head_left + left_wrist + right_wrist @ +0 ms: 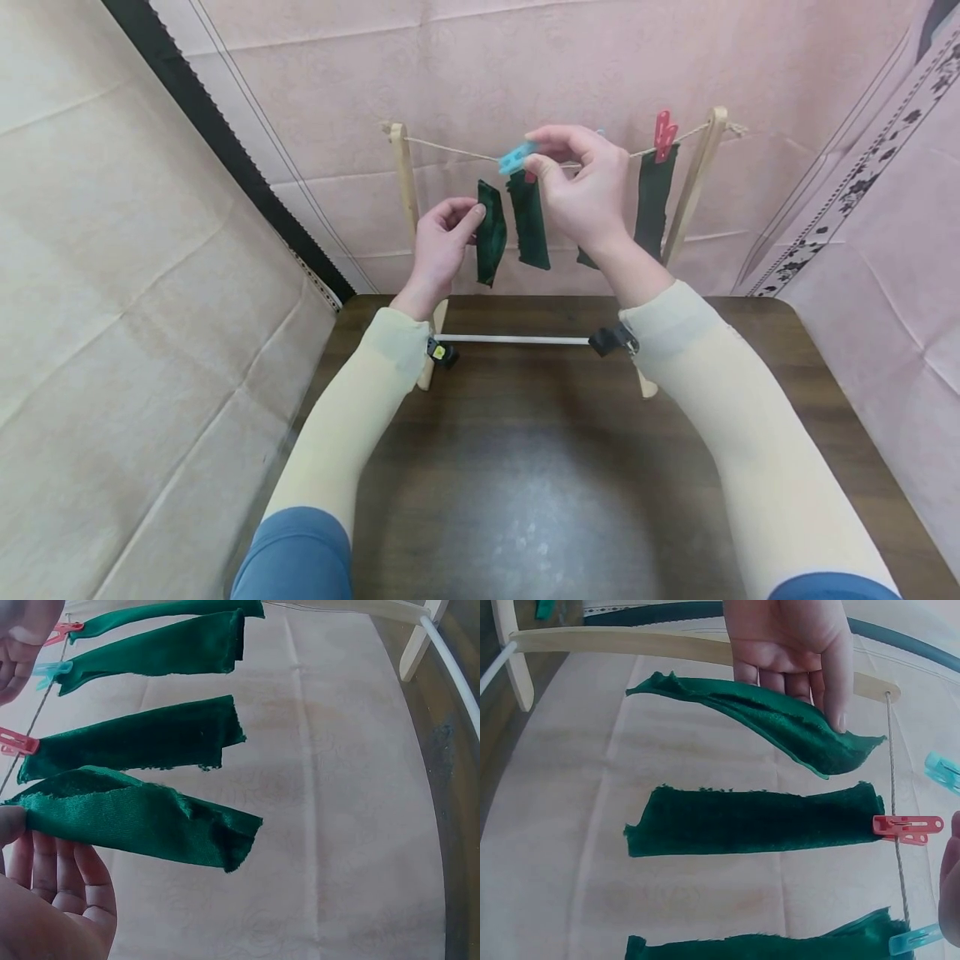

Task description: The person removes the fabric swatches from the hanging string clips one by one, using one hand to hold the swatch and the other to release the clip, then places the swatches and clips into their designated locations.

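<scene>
Pinkish fabric [315, 83] lines the head view's top; near upper centre, the left hand [438, 246] pinches a green strip [492, 235], the right hand [588, 187] a blue clothespin [517, 157] beside the string [450, 148].

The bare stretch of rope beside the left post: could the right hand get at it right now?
Probably yes: the right hand, pinching a blue clothespin, is close to the rope, and nothing seems to block it. The left hand holds a green cloth lower down.

Cord [450, 147]: runs between two posts [697, 179]. Pegged cloths [529, 223]: hang along it. Held cloth [492, 235]: left of these.
</scene>
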Demonstrator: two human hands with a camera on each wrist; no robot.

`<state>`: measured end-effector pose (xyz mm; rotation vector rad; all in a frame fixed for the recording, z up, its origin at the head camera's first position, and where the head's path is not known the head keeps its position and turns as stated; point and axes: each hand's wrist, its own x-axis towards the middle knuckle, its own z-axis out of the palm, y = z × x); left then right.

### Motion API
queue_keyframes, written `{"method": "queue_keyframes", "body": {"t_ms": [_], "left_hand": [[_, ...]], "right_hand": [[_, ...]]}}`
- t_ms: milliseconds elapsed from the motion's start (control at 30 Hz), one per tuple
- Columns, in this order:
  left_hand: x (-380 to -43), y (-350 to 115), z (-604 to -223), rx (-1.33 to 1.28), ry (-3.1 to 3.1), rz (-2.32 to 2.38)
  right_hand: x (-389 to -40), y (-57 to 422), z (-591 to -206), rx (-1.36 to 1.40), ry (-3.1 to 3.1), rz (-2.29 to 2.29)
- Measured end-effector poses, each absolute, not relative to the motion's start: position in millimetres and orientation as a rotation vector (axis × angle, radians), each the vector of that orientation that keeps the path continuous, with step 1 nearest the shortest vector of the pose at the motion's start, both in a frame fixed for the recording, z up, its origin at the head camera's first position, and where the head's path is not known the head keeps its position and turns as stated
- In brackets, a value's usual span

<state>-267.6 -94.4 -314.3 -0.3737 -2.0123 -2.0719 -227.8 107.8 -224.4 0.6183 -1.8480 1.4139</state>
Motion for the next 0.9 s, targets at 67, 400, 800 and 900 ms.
{"method": "queue_keyframes", "body": {"t_ms": [67, 400, 800, 900], "left_hand": [[-268, -94, -315, -0.378, -2.002, -2.083], [-263, -96, -325, -0.371, -2.024, -2.112], [-253, -106, -333, -0.368, -2.045, -2.12], [-250, -104, -335, -0.373, -2.056, -2.125]], "right_hand": [[-223, 110, -222, 0.596, -1.864, 1.404], [-211, 124, -239, 0.631, -1.804, 1.428], [-235, 138, -297, 0.612, -1.786, 1.533], [-230, 142, -305, 0.602, -1.789, 1.549]]}}
